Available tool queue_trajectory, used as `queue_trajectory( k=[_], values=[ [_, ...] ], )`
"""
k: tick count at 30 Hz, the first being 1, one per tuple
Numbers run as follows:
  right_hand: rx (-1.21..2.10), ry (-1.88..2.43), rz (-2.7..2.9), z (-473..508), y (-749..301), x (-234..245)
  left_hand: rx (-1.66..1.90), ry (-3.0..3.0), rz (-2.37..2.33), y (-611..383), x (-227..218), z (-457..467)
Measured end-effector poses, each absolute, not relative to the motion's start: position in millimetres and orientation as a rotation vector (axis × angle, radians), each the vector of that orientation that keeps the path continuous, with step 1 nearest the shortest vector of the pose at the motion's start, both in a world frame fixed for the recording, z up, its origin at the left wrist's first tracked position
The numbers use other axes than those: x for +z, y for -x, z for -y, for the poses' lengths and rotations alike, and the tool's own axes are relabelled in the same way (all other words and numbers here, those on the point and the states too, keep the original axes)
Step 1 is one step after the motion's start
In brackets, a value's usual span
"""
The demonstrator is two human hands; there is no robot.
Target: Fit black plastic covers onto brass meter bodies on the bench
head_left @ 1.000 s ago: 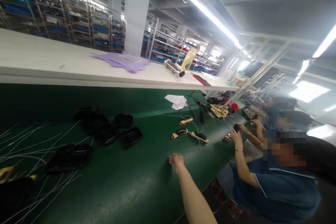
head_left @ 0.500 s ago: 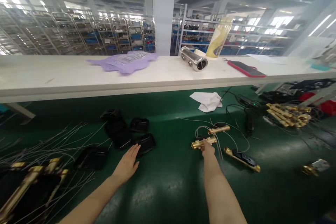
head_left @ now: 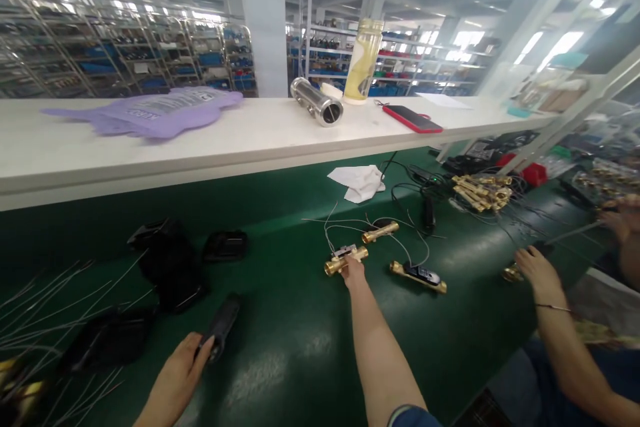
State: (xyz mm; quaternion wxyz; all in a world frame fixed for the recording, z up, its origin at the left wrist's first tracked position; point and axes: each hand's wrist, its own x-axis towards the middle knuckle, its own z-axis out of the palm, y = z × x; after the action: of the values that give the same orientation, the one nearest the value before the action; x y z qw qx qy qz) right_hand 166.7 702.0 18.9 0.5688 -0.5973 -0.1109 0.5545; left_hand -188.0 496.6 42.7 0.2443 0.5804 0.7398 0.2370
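Observation:
My left hand (head_left: 177, 373) grips a black plastic cover (head_left: 221, 325) at its near end, lifted off the green belt (head_left: 300, 347). My right hand (head_left: 353, 272) reaches forward and holds a brass fitting (head_left: 345, 259) with a grey top and thin wires trailing from it. A second brass fitting (head_left: 380, 232) lies just beyond it, and a third with a black module (head_left: 419, 276) lies to its right. More black covers (head_left: 173, 267) sit in a loose pile to the left.
A white shelf (head_left: 240, 140) spans the back, carrying a purple bag (head_left: 145, 110), a steel tube (head_left: 316, 101), a bottle (head_left: 363, 61) and a red phone (head_left: 412, 119). Thin wires (head_left: 45, 307) lie at left. A co-worker's hand (head_left: 535, 270) works at right near a pile of brass parts (head_left: 480, 191).
My left hand has picked up a black cover from the pile and drawn it toward me. My right hand has closed on the brass fitting. The view has swung slightly right.

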Motion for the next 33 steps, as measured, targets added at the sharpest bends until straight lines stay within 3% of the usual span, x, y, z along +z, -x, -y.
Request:
queue_trajectory(
  k=[11, 16, 24, 27, 31, 33],
  values=[
    [2.056, 1.000, 0.834, -501, -73, 98, 1.016, -1.120, -1.712, 190, 74, -432],
    [2.015, 1.164, 1.101, -445, -31, 128, 1.390, -0.634, -1.373, 172, 76, -408],
    [2.125, 0.796, 1.249, -404, -8, 139, 1.537, -0.283, -1.016, 159, 89, -367],
    [1.858, 0.882, 1.644, -410, -3, 138, 1.524, -0.343, -0.973, 162, 93, -354],
    [1.048, 1.117, 2.086, -429, 3, 137, 1.536, -0.361, -0.968, 158, 98, -342],
    [0.880, 1.064, 2.176, -436, 4, 136, 1.549, -0.363, -0.985, 157, 100, -339]
  ],
)
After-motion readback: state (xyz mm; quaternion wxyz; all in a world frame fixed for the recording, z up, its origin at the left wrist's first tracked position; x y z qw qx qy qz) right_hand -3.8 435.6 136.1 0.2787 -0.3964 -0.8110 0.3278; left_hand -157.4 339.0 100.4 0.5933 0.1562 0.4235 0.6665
